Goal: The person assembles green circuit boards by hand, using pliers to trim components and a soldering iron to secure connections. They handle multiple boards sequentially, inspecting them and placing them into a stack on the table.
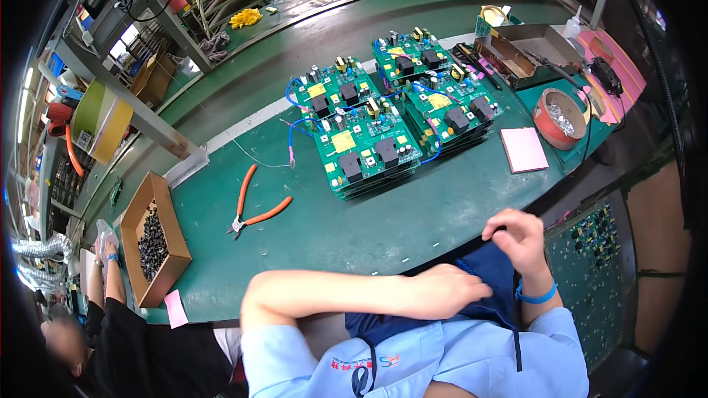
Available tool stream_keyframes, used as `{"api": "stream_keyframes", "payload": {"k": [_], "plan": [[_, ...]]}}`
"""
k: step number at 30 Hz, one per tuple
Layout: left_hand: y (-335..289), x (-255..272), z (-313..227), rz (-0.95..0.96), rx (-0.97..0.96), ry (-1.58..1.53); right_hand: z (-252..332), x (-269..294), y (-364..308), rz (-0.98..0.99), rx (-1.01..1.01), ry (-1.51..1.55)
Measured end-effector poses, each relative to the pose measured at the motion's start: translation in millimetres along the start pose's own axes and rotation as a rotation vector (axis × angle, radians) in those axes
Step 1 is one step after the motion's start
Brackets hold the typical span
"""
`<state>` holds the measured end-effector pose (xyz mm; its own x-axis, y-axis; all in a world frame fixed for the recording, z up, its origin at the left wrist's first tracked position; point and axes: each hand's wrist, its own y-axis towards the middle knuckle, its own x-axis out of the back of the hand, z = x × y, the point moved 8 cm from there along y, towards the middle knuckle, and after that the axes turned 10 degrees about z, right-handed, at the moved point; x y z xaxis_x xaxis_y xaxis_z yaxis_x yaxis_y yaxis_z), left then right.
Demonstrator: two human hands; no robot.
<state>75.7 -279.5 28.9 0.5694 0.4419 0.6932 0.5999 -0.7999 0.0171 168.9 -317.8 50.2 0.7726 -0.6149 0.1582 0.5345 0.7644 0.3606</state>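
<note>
My left hand (447,291) reaches across my body and rests on the dark blue apron (490,269) in my lap, its fingers smeared and partly turned away. My right hand (520,239), with a blue wristband, is raised just off the table's front edge. Its fingers are loosely bent, with nothing visible between them. Side cutters (237,223) with orange handles lie spread on the green table (332,236). Beyond them stand stacks of green circuit boards (366,140) with black blocks, yellow parts and blue wires. A pink-white pad of paper (524,149) lies ahead of my right hand.
A cardboard box of small black parts (153,239) stands at the left, near another person's arms (110,280). At the right are a round red tub of metal bits (560,119), a tool tray (527,51) and a bottle (573,25). More boards (594,239) lie lower right.
</note>
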Motion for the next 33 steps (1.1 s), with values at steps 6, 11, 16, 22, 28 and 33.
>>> {"api": "stream_keyframes", "payload": {"k": [6, 11, 16, 22, 28, 33], "plan": [[107, -74, -1, 0.165, -0.153, 0.148, 6, 30, -1, -0.088, 0.053, 0.275], [119, -57, -3, -0.197, -0.194, 0.233, 0, 45, -22, -0.118, 0.015, 0.26], [133, -65, -12, -0.16, -0.24, 0.307, -12, 76, -42, -0.255, 0.047, 0.319], [142, -59, -5, -0.043, -0.26, 0.373, -22, 90, -67, -0.393, 0.01, 0.3], [129, 11, -30, -0.284, -0.265, 0.583, -16, 98, -92, -0.544, 0.169, 0.425], [113, 44, -37, -0.438, -0.213, 0.541, 16, 74, -98, -0.431, 0.236, -0.658]]}}
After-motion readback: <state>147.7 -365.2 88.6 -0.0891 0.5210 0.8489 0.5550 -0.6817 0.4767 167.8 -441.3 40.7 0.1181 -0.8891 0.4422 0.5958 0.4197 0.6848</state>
